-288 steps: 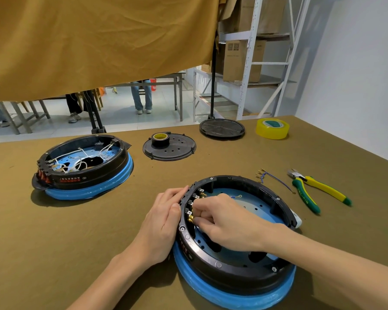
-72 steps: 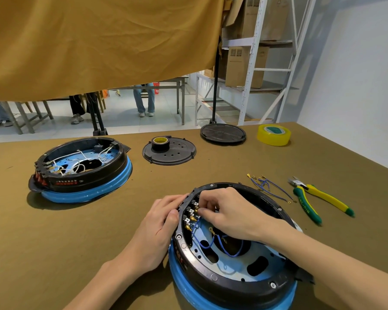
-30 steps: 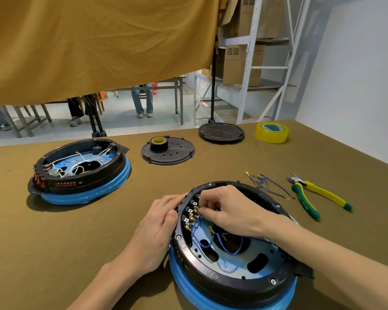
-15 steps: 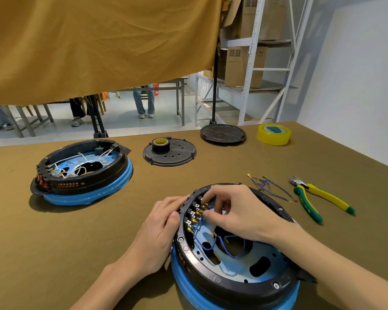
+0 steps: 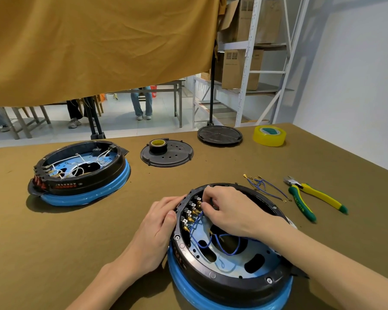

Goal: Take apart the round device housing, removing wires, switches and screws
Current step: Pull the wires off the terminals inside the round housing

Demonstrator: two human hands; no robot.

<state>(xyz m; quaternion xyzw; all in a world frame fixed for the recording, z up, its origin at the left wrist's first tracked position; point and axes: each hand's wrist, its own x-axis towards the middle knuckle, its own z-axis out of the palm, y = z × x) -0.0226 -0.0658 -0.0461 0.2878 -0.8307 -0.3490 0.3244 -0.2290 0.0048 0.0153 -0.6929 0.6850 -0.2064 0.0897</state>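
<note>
A round black housing (image 5: 220, 280) with a blue ring under it lies open in front of me. A row of switches with brass terminals (image 5: 189, 214) lines its left inner wall, and blue wires (image 5: 213, 239) loop over the blue inner plate. My left hand (image 5: 159, 222) rests against the outer left wall, fingers curved over the rim by the switches. My right hand (image 5: 231, 211) reaches inside, its fingertips pinching at a wire terminal on the upper switches. Loose blue wires (image 5: 263, 186) lie on the table to the right.
Green-and-yellow pliers (image 5: 309, 199) lie at the right. A second housing (image 5: 81, 173) with white wires sits at the left. Two black round covers (image 5: 167, 154) (image 5: 220, 135) and a roll of yellow tape (image 5: 269, 135) stand farther back. A shelf rack and people's legs show behind.
Over the earlier frames the pile of loose blue wires on the table has grown. My right hand's fingertips have shifted slightly along the switch row; my left hand has stayed on the wall.
</note>
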